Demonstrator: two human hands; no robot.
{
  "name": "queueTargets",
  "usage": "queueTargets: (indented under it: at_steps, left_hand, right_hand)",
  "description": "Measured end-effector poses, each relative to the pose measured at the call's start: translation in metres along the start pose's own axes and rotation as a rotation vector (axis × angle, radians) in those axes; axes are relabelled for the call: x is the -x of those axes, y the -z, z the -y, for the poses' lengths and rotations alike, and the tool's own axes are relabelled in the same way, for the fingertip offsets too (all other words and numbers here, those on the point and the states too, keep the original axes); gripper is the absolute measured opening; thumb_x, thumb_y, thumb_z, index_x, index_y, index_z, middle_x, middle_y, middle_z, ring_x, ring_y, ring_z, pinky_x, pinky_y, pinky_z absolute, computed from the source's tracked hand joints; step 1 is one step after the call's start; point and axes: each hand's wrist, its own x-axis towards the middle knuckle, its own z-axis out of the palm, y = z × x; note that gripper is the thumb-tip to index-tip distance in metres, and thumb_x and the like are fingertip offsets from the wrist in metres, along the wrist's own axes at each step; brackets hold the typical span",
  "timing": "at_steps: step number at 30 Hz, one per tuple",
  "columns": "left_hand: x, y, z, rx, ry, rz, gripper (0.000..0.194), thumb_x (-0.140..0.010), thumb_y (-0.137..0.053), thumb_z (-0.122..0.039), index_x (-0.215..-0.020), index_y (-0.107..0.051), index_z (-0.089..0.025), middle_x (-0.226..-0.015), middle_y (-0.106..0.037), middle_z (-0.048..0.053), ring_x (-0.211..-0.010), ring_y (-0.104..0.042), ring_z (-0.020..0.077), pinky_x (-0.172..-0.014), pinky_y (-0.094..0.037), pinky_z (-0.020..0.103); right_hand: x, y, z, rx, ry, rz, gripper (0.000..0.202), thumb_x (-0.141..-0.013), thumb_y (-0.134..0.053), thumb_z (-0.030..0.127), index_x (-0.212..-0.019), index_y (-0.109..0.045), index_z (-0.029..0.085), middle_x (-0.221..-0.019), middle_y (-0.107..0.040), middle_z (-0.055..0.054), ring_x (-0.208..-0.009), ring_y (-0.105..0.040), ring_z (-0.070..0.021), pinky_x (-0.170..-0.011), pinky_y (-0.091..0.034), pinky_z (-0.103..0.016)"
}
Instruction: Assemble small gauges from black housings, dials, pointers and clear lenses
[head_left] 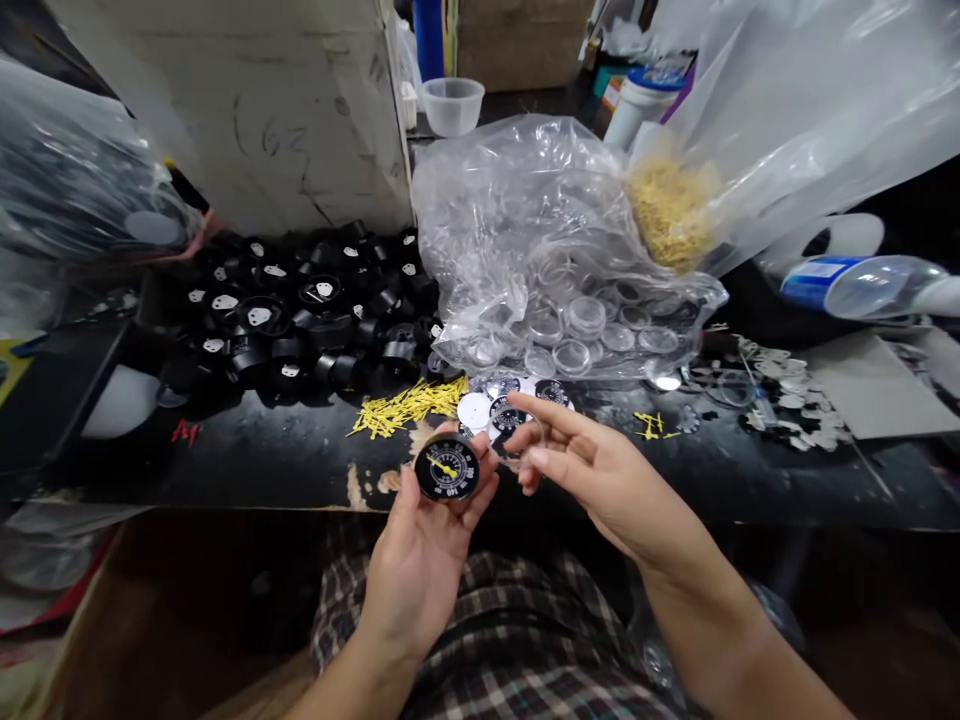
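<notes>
A round black gauge point(447, 467) with white numbers and a yellow needle rests in my left hand point(424, 560), dial facing up, thumb and fingers around its edge. Between the thumb and index finger of my right hand point(577, 455) is a clear round lens cover point(519, 445), tilted and just right of the gauge, apart from it as far as I can see. Behind both hands lie loose printed dials point(474, 411), some white and some black. A heap of yellow needles point(411, 404) lies to their left.
Black gauge housings point(330, 320) pile up at the back left. A plastic bag point(525, 200) of clear covers point(585, 315) stands behind the dials. On the right are a few yellow needles point(655, 426), white pieces point(795, 400) and a plastic bottle point(862, 283). The bench's front edge point(247, 508) runs near my hands.
</notes>
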Motion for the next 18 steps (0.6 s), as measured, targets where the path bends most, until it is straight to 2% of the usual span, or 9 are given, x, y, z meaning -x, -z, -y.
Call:
queueTargets:
  at_steps: [7, 13, 16, 18]
  left_hand:
    - [0.003, -0.001, 0.001, -0.015, -0.053, 0.047, 0.043, -0.089, -0.048, -0.049, -0.120, -0.062, -0.023, -0.117, -0.070, 0.008, -0.112, -0.062, 0.0255, -0.102, -0.044, 0.043]
    - [0.005, -0.004, 0.001, -0.027, -0.069, 0.035, 0.041, -0.090, -0.047, -0.047, -0.121, -0.061, -0.023, -0.117, -0.070, 0.008, -0.110, -0.063, 0.0241, -0.099, -0.047, 0.042]
    - [0.002, -0.001, 0.001, -0.047, -0.051, 0.033, 0.041, -0.088, -0.050, -0.048, -0.120, -0.062, -0.023, -0.117, -0.069, 0.010, -0.108, -0.064, 0.0241, -0.097, -0.049, 0.041]
    - [-0.002, 0.004, 0.001, -0.073, -0.037, 0.003, 0.042, -0.087, -0.054, -0.047, -0.120, -0.062, -0.023, -0.118, -0.069, 0.010, -0.106, -0.065, 0.0241, -0.096, -0.049, 0.040]
  right_hand:
    - [0.007, 0.000, 0.003, -0.005, 0.029, 0.004, 0.041, -0.081, -0.063, 0.020, -0.121, -0.060, 0.024, -0.089, -0.065, -0.001, -0.065, -0.061, -0.0111, -0.064, -0.054, -0.028]
    - [0.008, -0.006, 0.005, -0.031, 0.012, 0.020, 0.042, -0.084, -0.062, 0.021, -0.125, -0.057, 0.023, -0.090, -0.063, -0.002, -0.068, -0.060, -0.0104, -0.066, -0.052, -0.027]
    - [0.016, 0.006, 0.005, 0.055, -0.020, -0.004, 0.040, -0.084, -0.061, 0.026, -0.124, -0.056, 0.024, -0.085, -0.061, 0.000, -0.067, -0.059, -0.0106, -0.065, -0.051, -0.026]
    - [0.035, 0.029, 0.000, 0.229, -0.096, -0.031, 0.036, -0.085, -0.058, 0.030, -0.121, -0.058, 0.023, -0.081, -0.059, 0.000, -0.065, -0.058, -0.0107, -0.065, -0.050, -0.025]
